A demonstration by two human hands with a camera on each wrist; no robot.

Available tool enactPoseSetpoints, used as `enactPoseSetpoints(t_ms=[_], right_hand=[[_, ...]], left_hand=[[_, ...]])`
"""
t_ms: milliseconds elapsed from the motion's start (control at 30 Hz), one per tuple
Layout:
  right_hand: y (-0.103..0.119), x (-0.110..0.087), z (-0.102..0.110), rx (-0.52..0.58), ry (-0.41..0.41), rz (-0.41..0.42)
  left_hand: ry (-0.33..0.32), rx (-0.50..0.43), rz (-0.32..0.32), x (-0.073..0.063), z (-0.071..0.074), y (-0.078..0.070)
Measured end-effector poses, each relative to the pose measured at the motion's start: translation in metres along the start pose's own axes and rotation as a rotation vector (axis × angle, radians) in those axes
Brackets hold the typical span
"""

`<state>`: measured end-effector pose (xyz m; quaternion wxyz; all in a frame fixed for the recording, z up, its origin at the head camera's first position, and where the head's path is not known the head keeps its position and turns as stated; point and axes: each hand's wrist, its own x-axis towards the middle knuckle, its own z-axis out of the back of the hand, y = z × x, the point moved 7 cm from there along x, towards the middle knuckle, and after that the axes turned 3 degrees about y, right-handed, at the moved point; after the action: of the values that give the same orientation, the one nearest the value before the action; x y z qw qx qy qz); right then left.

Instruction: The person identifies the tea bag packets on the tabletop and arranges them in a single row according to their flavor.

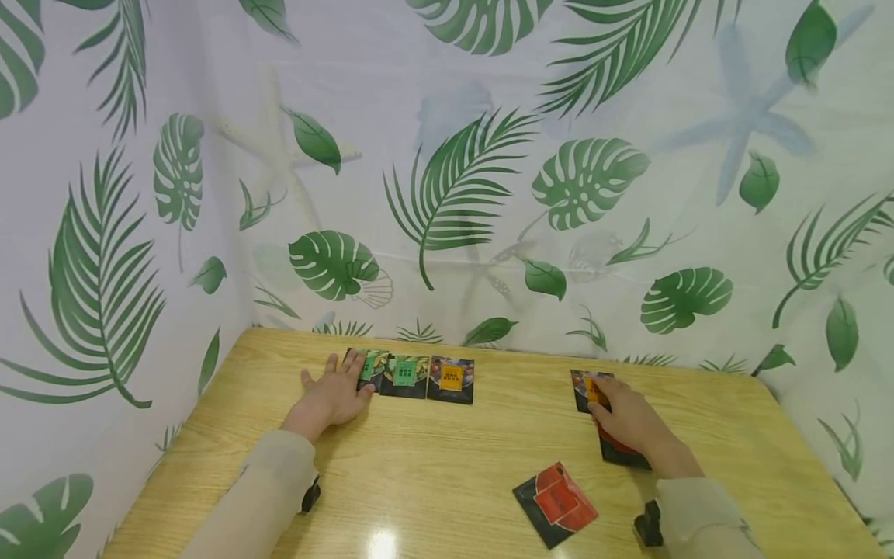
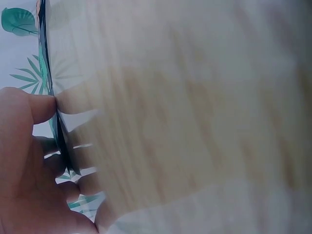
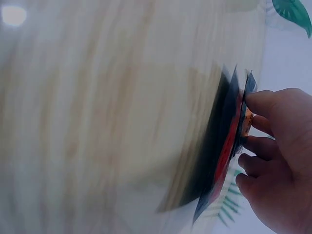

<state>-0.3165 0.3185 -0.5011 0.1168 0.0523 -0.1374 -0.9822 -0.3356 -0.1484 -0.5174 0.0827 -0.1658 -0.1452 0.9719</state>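
My left hand (image 1: 337,394), fingers spread, rests on a black sachet with a green label (image 1: 370,369) at the left end of a row. The thumb touches that sachet's near edge. Beside it lie another green-labelled sachet (image 1: 404,375) and an orange-labelled sachet (image 1: 451,378). On the right, my right hand (image 1: 632,415) pinches another orange-labelled sachet (image 3: 248,117) between thumb and fingers; the palm side hides part of it. Just nearer than that one is a red-labelled sachet (image 3: 225,151), partly under the hand in the head view.
One more red sachet (image 1: 556,505) lies askew near the front of the wooden table (image 1: 433,450). A white leaf-printed cloth (image 1: 475,194) hangs behind the table and along its left side. Black wrist cameras (image 1: 649,524) sit on both wrists.
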Motion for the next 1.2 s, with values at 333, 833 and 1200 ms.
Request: enactPoseSetpoints(t_ms=[333, 833, 1200], right_hand=[[0.041, 0.012, -0.005, 0.008, -0.002, 0.066], [0.071, 0.02, -0.021, 0.001, 0.033, 0.049], [0.09, 0.03, -0.012, -0.047, 0.016, 0.084]], left_hand=[[-0.015, -0.003, 0.001, 0.0, -0.005, -0.001], [-0.036, 0.005, -0.002, -0.001, -0.008, 0.0], [-0.011, -0.012, 0.006, 0.0, -0.001, 0.0]])
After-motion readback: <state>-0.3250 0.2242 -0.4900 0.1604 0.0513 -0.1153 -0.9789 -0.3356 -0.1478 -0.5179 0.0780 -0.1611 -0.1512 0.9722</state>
